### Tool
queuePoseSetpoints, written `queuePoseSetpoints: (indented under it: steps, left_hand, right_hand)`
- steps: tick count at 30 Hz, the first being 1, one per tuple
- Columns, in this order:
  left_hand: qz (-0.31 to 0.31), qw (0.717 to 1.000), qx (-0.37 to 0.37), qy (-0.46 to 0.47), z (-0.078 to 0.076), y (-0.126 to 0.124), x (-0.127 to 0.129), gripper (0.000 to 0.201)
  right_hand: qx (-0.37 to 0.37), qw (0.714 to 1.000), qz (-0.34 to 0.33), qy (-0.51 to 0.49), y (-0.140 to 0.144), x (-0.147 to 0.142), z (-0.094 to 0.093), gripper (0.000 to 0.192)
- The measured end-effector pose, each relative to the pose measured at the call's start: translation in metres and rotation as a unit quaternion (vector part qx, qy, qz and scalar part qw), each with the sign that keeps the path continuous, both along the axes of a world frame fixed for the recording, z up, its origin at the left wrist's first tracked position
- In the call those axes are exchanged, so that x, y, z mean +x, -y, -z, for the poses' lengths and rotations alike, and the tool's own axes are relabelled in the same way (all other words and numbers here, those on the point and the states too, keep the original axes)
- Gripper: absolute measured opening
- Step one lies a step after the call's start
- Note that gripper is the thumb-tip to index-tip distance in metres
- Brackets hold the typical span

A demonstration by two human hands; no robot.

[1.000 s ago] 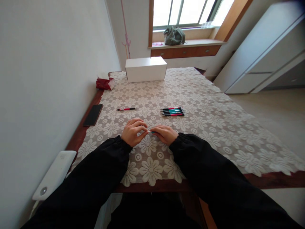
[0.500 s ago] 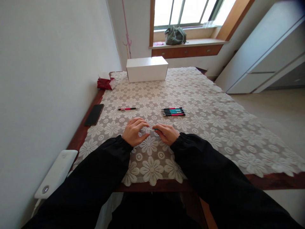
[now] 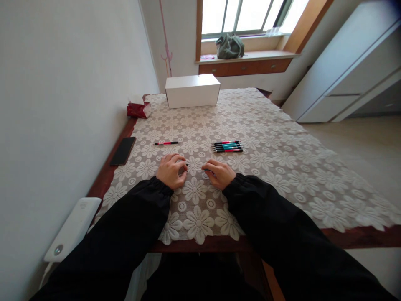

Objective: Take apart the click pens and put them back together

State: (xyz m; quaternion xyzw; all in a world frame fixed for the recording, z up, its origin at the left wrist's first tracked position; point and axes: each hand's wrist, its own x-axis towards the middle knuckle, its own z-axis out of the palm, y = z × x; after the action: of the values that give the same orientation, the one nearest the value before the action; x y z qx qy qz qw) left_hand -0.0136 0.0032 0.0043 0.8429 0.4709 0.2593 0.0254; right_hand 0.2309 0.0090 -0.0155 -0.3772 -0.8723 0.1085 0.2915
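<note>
The right hand (image 3: 219, 173) pinches a thin pale rod (image 3: 196, 169) between thumb and fingers, its free end pointing towards the left hand (image 3: 172, 170) with a small gap between. The left hand is curled nearly closed, thumb near the fingertips, around a small dark piece (image 3: 187, 164) (mostly hidden, so I cannot tell its shape). Both hands are just above the lace cloth (image 3: 194, 189) on the counter (image 3: 363, 237), near its front edge. Beyond the left hand lies a single red-and-black pen (image 3: 166, 143); beyond the right, a row of pens (image 3: 227, 146) in black, teal and red lies side by side. A dark phone (image 3: 123, 151) rests at the counter's left edge.
</note>
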Motion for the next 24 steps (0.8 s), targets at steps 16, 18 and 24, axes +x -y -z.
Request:
queuePoseSetpoints:
  steps: [16, 18, 24]
  left_hand:
    - [0.034, 0.999, 0.001, 0.042, 0.0008, -0.0003, 0.0022, 0.004]
    - [0.035, 0.998, 0.003, 0.044, 0.0006, 0.0001, 0.0024, 0.004]
    - [0.05, 0.997, 0.008, 0.05, 0.0009, 0.0007, 0.0039, 0.005]
  right_hand:
    - [0.003, 1.0, -0.011, 0.025, -0.0016, 0.0005, 0.0029, 0.023]
    - [-0.001, 1.0, -0.012, 0.025, -0.0018, 0.0006, 0.0032, 0.023]
    - [-0.014, 1.0, -0.024, 0.012, -0.0015, 0.0005, 0.0033, 0.022]
